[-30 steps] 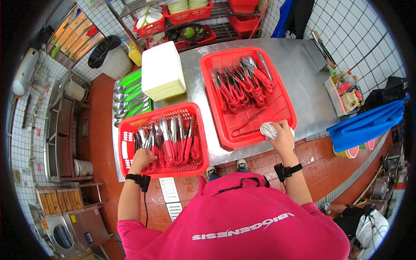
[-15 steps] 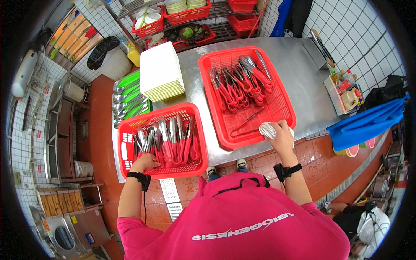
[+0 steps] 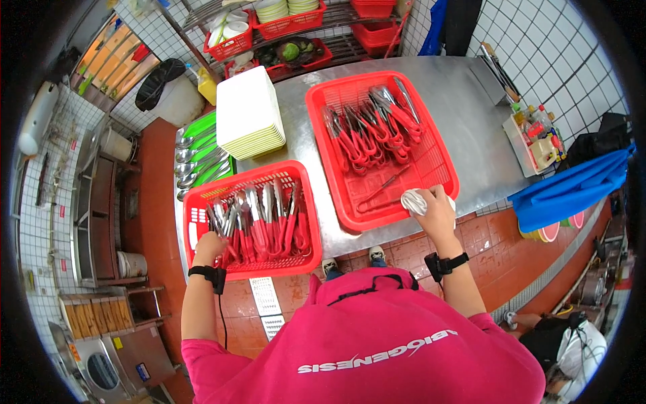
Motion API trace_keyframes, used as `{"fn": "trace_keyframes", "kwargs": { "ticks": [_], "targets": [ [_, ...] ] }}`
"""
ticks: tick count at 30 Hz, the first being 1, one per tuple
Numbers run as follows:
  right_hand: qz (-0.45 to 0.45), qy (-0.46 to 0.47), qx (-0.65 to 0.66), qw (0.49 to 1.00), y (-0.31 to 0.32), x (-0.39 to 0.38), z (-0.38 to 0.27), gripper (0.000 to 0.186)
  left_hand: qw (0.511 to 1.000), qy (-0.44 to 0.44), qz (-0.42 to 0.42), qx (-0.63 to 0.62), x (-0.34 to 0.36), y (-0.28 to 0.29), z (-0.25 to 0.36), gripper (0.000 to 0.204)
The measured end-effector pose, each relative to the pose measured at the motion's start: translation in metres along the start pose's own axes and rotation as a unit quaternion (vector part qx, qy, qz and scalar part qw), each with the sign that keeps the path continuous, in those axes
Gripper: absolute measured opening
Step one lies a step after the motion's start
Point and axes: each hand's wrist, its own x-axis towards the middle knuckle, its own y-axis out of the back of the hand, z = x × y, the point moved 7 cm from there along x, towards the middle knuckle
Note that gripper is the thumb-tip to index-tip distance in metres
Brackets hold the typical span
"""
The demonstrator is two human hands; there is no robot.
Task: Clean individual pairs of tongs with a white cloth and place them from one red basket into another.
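My left hand [image 3: 210, 248] is at the left end of the near-left red basket [image 3: 311, 232], its fingers curled beside the tong handles. What those fingers hold, if anything, is hidden. Several metal tongs with red handles [image 3: 261, 232] lie side by side in that basket, handles toward me. My right hand [image 3: 439, 214] is closed around a bunched white cloth [image 3: 412, 201] at the near right corner of the larger red basket [image 3: 441, 151]. More red-handled tongs [image 3: 370, 131] are heaped in its far part. One thin pair [image 3: 385, 186] lies apart, nearer to me.
A stack of pale trays [image 3: 249, 111] stands behind the left basket. Beside it, large spoons [image 3: 202, 158] lie on a green tray. Bottles in a white container [image 3: 535, 145] and a blue cloth [image 3: 572, 192] are at the table's right. Shelves with red baskets [image 3: 289, 27] stand beyond.
My left hand has shifted left, off the middle of the handles toward the basket's left wall. My right hand keeps the white cloth in nearly the same place.
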Motion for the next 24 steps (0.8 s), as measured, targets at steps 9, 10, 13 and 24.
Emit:
{"fn": "trace_keyframes", "kwargs": {
  "ticks": [9, 10, 13, 24],
  "targets": [
    [-0.006, -0.003, -0.006, 1.000, -0.001, 0.001, 0.000, 0.050, 0.991, 0.004, 0.128, 0.032, 0.013, 0.001, -0.005, 0.051],
    [-0.006, -0.001, -0.005, 1.000, -0.001, 0.002, -0.001, 0.050, 0.989, 0.003, 0.139, 0.049, 0.017, 0.001, -0.009, 0.048],
    [-0.008, -0.001, 0.003, 1.000, -0.003, 0.002, -0.002, 0.050, 0.989, 0.003, 0.144, 0.031, 0.022, 0.011, -0.019, 0.040],
    [-0.003, 0.003, -0.004, 1.000, 0.001, 0.001, -0.003, 0.051, 0.992, -0.054, 0.002, -0.112, 0.009, 0.009, 0.011, 0.027]
  ]
}}
